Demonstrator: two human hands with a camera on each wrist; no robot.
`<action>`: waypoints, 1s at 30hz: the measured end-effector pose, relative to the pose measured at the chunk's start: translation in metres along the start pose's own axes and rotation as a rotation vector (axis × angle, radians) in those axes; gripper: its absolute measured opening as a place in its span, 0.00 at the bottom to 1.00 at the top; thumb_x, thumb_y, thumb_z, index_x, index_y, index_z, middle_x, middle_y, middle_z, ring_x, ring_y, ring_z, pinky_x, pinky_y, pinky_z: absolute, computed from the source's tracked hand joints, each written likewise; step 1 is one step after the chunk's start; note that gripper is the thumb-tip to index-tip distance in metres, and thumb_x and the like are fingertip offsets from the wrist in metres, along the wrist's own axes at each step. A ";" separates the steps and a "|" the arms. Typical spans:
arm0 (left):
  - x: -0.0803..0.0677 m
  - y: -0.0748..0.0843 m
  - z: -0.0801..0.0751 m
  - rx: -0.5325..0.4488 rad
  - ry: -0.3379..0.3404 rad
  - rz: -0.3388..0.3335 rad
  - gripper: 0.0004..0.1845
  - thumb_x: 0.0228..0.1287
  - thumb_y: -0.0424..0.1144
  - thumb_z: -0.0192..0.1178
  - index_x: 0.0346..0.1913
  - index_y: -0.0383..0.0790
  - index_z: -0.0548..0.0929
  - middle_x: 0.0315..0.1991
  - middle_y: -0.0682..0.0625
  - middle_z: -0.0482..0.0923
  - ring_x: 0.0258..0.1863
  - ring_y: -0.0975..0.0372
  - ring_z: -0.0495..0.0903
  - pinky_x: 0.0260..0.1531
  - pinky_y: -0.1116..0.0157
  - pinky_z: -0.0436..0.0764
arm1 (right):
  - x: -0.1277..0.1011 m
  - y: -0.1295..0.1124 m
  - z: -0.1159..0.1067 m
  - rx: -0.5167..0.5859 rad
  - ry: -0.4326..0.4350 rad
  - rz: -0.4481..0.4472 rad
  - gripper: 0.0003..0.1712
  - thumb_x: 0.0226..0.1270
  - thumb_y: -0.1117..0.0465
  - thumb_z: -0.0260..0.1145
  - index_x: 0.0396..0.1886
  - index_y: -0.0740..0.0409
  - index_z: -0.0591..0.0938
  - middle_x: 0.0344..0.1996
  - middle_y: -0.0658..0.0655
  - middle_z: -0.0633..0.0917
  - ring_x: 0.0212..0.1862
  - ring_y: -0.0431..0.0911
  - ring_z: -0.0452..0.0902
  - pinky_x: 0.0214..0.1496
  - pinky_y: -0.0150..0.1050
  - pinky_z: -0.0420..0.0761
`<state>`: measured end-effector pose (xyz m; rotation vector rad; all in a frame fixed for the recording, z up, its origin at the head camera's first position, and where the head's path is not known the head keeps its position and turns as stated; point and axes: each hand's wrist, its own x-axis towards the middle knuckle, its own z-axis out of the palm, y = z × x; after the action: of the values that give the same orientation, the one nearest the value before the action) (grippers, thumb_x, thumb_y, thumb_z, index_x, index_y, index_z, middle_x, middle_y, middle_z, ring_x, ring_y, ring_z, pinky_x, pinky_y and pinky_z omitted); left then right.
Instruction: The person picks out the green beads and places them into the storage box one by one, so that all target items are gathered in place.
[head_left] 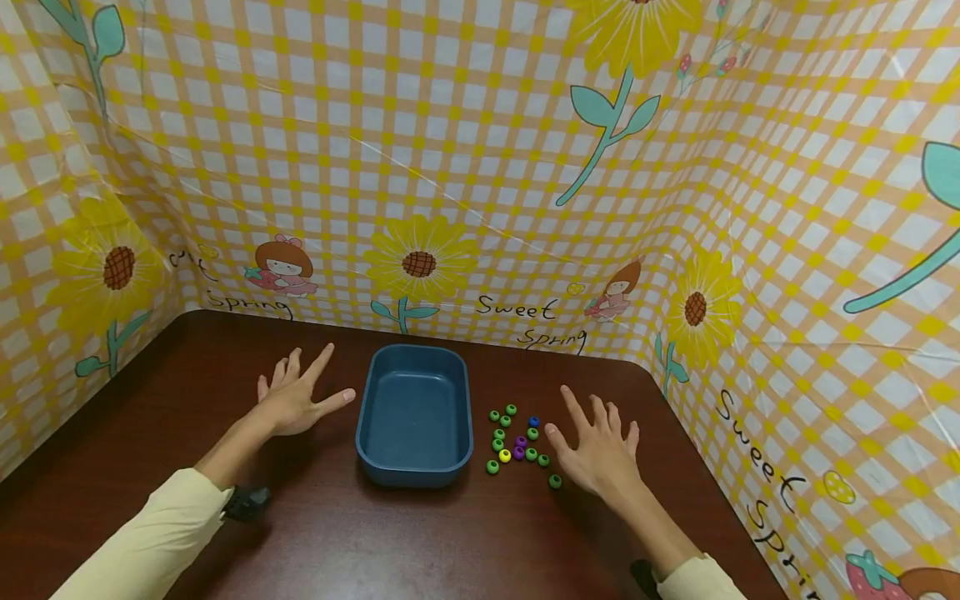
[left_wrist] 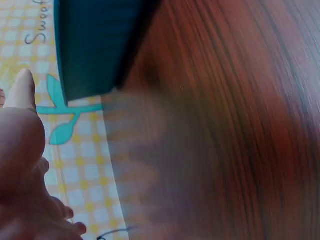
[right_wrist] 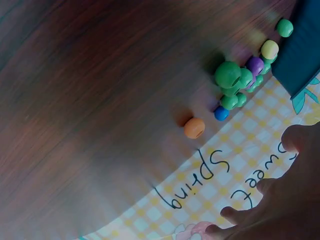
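Left of a dark blue rectangular bin (head_left: pixel 414 478), my left hand (head_left: pixel 291 406) hovers with spread fingers and holds nothing. My right hand (head_left: pixel 603 457) is held over the table right of the loose beads, its fingers extended and nothing in them. Between bin and right hand lie several green beads (head_left: pixel 555 481), a yellow bead (head_left: pixel 505 456), two purple beads (head_left: pixel 519 453) and a blue bead (head_left: pixel 534 422). The right wrist view also shows an orange bead (right_wrist: pixel 194 128) on the table; it cannot be made out in the head view. The bin's inside shows no beads.
The dark brown wooden table (head_left: pixel 315 533) carries the bin and beads. A checked cloth (head_left: pixel 480 167) with sunflowers hangs behind the table and at both sides. Dark bands (head_left: pixel 247 502) sit at both wrists, by pale sleeves (head_left: pixel 150 542).
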<state>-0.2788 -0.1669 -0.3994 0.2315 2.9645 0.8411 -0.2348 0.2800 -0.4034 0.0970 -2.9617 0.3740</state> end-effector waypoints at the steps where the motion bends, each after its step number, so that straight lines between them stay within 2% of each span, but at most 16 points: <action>1: 0.001 0.002 0.001 -0.016 -0.014 0.008 0.52 0.69 0.70 0.51 0.83 0.48 0.41 0.78 0.22 0.33 0.77 0.27 0.37 0.67 0.24 0.37 | 0.000 -0.001 0.000 0.014 0.001 0.001 0.41 0.78 0.38 0.51 0.83 0.42 0.52 0.77 0.74 0.57 0.78 0.73 0.44 0.69 0.80 0.38; 6: 0.004 0.012 0.009 -0.118 -0.084 0.054 0.52 0.71 0.69 0.50 0.83 0.48 0.38 0.78 0.22 0.33 0.77 0.28 0.37 0.67 0.24 0.43 | -0.001 -0.007 -0.002 0.079 -0.031 0.009 0.41 0.78 0.37 0.51 0.83 0.41 0.51 0.77 0.72 0.58 0.78 0.69 0.48 0.69 0.79 0.43; 9: 0.005 0.019 0.013 -0.213 -0.159 0.071 0.52 0.70 0.70 0.49 0.83 0.51 0.34 0.79 0.24 0.29 0.78 0.30 0.33 0.66 0.23 0.44 | -0.002 -0.010 -0.003 0.131 -0.051 0.018 0.42 0.78 0.36 0.51 0.83 0.39 0.50 0.77 0.72 0.59 0.77 0.68 0.51 0.68 0.77 0.47; 12: 0.006 0.026 0.017 -0.306 -0.226 0.064 0.52 0.70 0.71 0.49 0.83 0.56 0.32 0.81 0.30 0.27 0.79 0.33 0.28 0.67 0.24 0.41 | -0.003 -0.011 -0.004 0.187 -0.058 0.021 0.42 0.77 0.37 0.53 0.83 0.39 0.51 0.76 0.72 0.60 0.77 0.68 0.54 0.67 0.76 0.52; 14: 0.008 0.029 0.019 -0.352 -0.250 0.064 0.52 0.70 0.70 0.49 0.82 0.56 0.31 0.82 0.34 0.27 0.79 0.34 0.29 0.69 0.25 0.41 | -0.003 -0.011 -0.005 0.219 -0.053 0.009 0.42 0.76 0.38 0.56 0.83 0.42 0.52 0.75 0.72 0.63 0.75 0.68 0.60 0.67 0.75 0.57; 16: 0.010 0.031 0.020 -0.401 -0.261 0.061 0.52 0.71 0.69 0.50 0.82 0.57 0.30 0.83 0.37 0.28 0.80 0.35 0.32 0.71 0.27 0.43 | -0.004 -0.010 -0.005 0.252 -0.045 -0.011 0.42 0.76 0.41 0.59 0.82 0.45 0.55 0.73 0.71 0.68 0.64 0.66 0.74 0.65 0.71 0.66; 18: 0.011 0.032 0.021 -0.443 -0.266 0.060 0.53 0.71 0.68 0.52 0.82 0.58 0.30 0.83 0.39 0.28 0.80 0.36 0.34 0.71 0.29 0.46 | -0.005 -0.009 -0.006 0.280 -0.036 -0.030 0.41 0.75 0.45 0.62 0.80 0.48 0.58 0.69 0.71 0.73 0.47 0.58 0.83 0.57 0.63 0.77; 21: 0.011 0.032 0.022 -0.516 -0.267 0.052 0.53 0.71 0.66 0.54 0.82 0.58 0.30 0.83 0.39 0.29 0.81 0.38 0.35 0.72 0.30 0.47 | -0.006 -0.007 -0.006 0.317 -0.040 -0.040 0.39 0.73 0.49 0.66 0.78 0.49 0.62 0.62 0.70 0.80 0.30 0.44 0.79 0.42 0.49 0.81; 24: 0.011 0.032 0.023 -0.585 -0.265 0.052 0.52 0.72 0.62 0.55 0.82 0.58 0.30 0.83 0.37 0.33 0.81 0.40 0.38 0.74 0.33 0.49 | -0.007 -0.007 -0.007 0.334 -0.056 -0.029 0.38 0.70 0.51 0.69 0.76 0.49 0.65 0.57 0.68 0.83 0.34 0.46 0.81 0.39 0.45 0.80; 27: 0.012 0.031 0.025 -0.665 -0.256 0.058 0.51 0.74 0.58 0.56 0.82 0.56 0.31 0.82 0.33 0.37 0.81 0.40 0.43 0.74 0.35 0.53 | -0.008 -0.006 -0.009 0.354 -0.076 -0.009 0.37 0.66 0.54 0.73 0.72 0.50 0.70 0.54 0.65 0.85 0.44 0.55 0.84 0.43 0.49 0.82; 30: 0.014 0.029 0.027 -0.759 -0.246 0.047 0.49 0.76 0.53 0.56 0.82 0.56 0.31 0.81 0.30 0.39 0.80 0.39 0.46 0.72 0.37 0.60 | -0.009 -0.006 -0.009 0.378 -0.102 0.021 0.34 0.62 0.57 0.76 0.68 0.52 0.75 0.49 0.63 0.87 0.50 0.58 0.83 0.43 0.49 0.82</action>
<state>-0.2864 -0.1264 -0.4070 0.3257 2.2235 1.7040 -0.2244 0.2767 -0.3949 0.1312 -2.9514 0.9542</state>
